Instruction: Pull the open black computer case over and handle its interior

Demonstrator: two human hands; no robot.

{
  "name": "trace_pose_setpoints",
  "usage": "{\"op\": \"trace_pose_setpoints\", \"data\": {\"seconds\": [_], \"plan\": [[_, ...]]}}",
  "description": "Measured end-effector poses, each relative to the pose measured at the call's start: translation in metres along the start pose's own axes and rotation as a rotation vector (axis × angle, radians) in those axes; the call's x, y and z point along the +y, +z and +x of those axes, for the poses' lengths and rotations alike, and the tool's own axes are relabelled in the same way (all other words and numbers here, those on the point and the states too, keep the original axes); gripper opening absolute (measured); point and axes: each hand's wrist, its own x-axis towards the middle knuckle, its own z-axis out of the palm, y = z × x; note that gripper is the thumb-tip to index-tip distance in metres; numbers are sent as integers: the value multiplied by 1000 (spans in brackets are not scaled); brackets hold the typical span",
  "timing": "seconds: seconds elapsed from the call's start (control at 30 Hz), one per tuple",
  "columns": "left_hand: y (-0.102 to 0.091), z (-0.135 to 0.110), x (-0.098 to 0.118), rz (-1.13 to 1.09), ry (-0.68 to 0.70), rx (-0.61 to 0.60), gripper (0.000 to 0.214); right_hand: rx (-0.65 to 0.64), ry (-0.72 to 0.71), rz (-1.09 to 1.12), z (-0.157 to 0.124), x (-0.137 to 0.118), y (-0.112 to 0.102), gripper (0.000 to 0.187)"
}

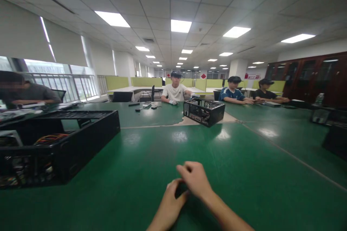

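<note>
My left hand and my right hand meet low in the middle of the view, just above the green table. The right hand's fingers are curled, and it lies over the fingertips of the left. Between them is a small dark gap; I cannot tell whether anything is held there. The nearest object is an open black computer case to my left, with orange cables inside, well apart from both hands.
A second open black computer case stands further off at the table's middle. Three people wearing headsets sit at the far side and another person sits at the far left. Small tools lie near the far edge. Dark boxes stand at the right edge.
</note>
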Motion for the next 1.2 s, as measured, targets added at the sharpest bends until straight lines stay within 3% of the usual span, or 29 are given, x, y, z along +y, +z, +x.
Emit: {"op": "trace_pose_setpoints", "data": {"seconds": [0.13, 0.3, 1.2], "plan": [[-3, -2, 2, -54, 15, -39, 42, -56, -11, -6, -5, 0, -9, 47], [-4, -1, 0, -74, 27, -48, 41, -146, -96, -96, -1, -2, -1, 42], [0, -3, -5, -62, 65, -41, 34, -200, -131, -373, -9, -8, 0, 35]]}}
